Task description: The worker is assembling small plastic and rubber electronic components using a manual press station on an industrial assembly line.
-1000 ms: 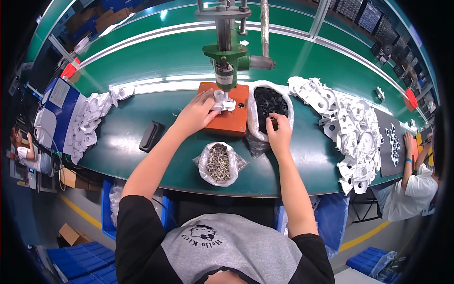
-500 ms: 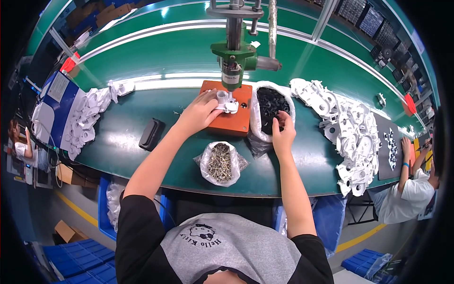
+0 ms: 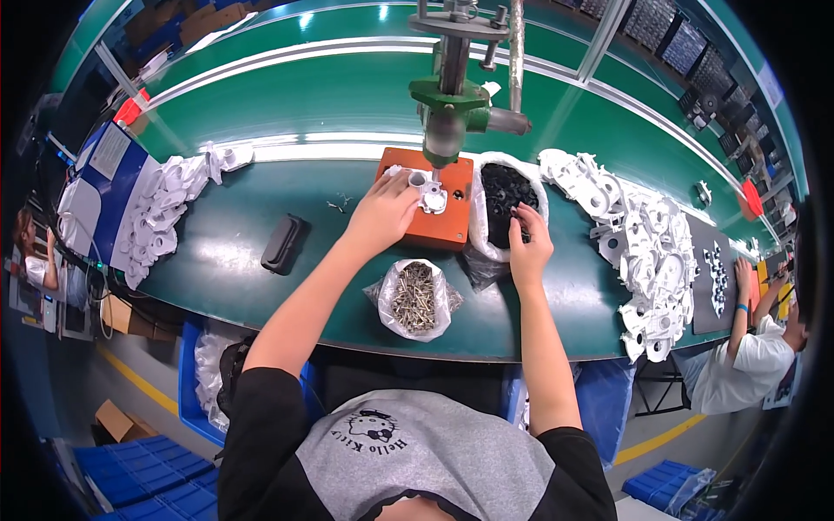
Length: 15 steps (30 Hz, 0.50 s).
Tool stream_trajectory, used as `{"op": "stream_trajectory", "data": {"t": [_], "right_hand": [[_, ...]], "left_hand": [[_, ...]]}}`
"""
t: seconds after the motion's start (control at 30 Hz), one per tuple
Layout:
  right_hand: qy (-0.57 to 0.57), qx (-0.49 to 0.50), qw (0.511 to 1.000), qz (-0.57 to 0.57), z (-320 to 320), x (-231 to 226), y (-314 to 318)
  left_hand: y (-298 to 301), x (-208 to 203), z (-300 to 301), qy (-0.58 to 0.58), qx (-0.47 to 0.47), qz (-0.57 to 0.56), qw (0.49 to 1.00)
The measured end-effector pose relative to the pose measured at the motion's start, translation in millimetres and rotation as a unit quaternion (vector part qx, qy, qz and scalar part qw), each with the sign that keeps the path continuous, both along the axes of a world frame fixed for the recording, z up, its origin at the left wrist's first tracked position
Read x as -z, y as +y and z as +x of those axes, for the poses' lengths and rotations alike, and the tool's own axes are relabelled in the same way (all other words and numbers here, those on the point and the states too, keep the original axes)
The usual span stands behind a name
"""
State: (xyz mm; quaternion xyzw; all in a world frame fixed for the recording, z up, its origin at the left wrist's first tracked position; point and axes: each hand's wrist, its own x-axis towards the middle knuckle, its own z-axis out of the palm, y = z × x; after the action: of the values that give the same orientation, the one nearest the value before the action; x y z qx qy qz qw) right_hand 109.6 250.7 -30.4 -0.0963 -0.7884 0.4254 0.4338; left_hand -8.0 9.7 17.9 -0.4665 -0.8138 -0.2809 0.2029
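My left hand (image 3: pixel 385 213) is closed on a white plastic part (image 3: pixel 433 199), holding it down on an orange block (image 3: pixel 446 233). A green machine head (image 3: pixel 443 139) comes down from above, its tip just over the part. My right hand (image 3: pixel 532 246) is at the right rim of a white bag of black plastic pieces (image 3: pixel 499 195). Its thumb and fingers are curled together around what looks like a small black piece, mostly hidden. In front of the block stands a clear bag of metal pins or screws (image 3: pixel 413 300).
A black case (image 3: pixel 284 244) lies left of my left forearm. White plastic parts are piled at the left (image 3: pixel 155 221) and at the right (image 3: pixel 653 260) of the green table (image 3: pixel 230 226). A person (image 3: pixel 751 360) works at the far right; another (image 3: pixel 39 265) is at the far left.
The whole view has shifted slightly, with things now a little further right. The label on the machine head has become blurred. Both hands stay near the same things, my right fingers drawn closer together.
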Motion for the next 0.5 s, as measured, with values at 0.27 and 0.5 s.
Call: {"op": "stream_trajectory", "data": {"t": [0.27,0.5], "right_hand": [[-0.004,-0.087,0.995,0.039,-39.7,-40.4,-42.1],[-0.073,-0.14,0.98,0.122,-70.4,-44.3,-53.2]], "left_hand": [[-4.7,2.4,-1.7,-0.013,0.003,0.02,1.0],[-2.5,2.0,-0.9,-0.016,0.002,0.042,0.999]]}}
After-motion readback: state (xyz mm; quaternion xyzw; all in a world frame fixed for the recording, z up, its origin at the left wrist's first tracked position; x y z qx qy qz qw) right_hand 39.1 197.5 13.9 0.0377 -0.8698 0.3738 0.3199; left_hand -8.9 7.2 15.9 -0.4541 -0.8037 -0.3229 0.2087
